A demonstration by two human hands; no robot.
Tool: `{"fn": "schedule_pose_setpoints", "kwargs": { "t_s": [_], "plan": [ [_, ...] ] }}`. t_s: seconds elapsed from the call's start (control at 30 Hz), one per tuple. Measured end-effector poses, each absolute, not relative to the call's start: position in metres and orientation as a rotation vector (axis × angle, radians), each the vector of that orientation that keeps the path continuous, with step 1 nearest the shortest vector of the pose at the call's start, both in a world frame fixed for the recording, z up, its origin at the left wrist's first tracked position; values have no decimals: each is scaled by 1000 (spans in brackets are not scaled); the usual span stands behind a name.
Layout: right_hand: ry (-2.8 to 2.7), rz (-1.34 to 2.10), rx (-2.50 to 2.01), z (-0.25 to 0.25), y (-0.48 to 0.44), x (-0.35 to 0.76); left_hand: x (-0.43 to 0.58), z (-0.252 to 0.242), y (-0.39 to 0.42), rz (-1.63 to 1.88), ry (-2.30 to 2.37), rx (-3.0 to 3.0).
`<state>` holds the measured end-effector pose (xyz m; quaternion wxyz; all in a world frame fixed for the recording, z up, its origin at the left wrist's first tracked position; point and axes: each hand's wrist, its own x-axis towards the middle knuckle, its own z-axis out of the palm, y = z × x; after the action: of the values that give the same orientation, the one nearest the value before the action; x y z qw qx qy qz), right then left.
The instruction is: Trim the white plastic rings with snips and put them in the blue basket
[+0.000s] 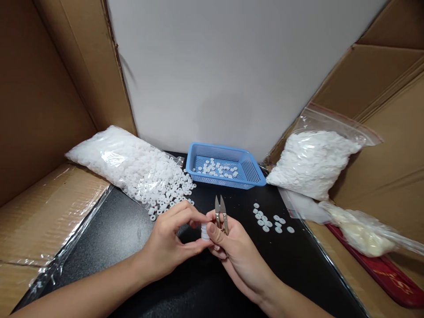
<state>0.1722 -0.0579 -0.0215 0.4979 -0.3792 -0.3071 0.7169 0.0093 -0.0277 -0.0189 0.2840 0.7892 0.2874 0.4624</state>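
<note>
My left hand (170, 238) and my right hand (233, 249) meet over the black table (126, 234), fingertips pinched together on a small white plastic piece (205, 231). In my right hand also sit small metal snips (221, 214), blades pointing up and away from me. A blue mesh basket (245, 176) with several white pieces inside stands just beyond the hands. Several loose white discs (270, 221) lie to the right of my right hand.
An open clear bag of white rings (132, 165) spills toward my left hand. A zip bag of white pieces (311, 163) leans at the right, a bag of cream material (359, 229) on a red tray (387, 274) beside it. Cardboard walls (43, 110) flank both sides.
</note>
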Motion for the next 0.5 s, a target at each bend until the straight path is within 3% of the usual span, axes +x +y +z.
{"fn": "schedule_pose_setpoints", "kwargs": {
  "t_s": [0.27, 0.5],
  "plan": [
    [-717, 1921, -766, -23, -55, 175, 9, -26, -27, 1217, 807, 1979],
    [-773, 1841, -770, -25, -53, 172, 11, -25, -29, 1177, 892, 1929]
  ]
}}
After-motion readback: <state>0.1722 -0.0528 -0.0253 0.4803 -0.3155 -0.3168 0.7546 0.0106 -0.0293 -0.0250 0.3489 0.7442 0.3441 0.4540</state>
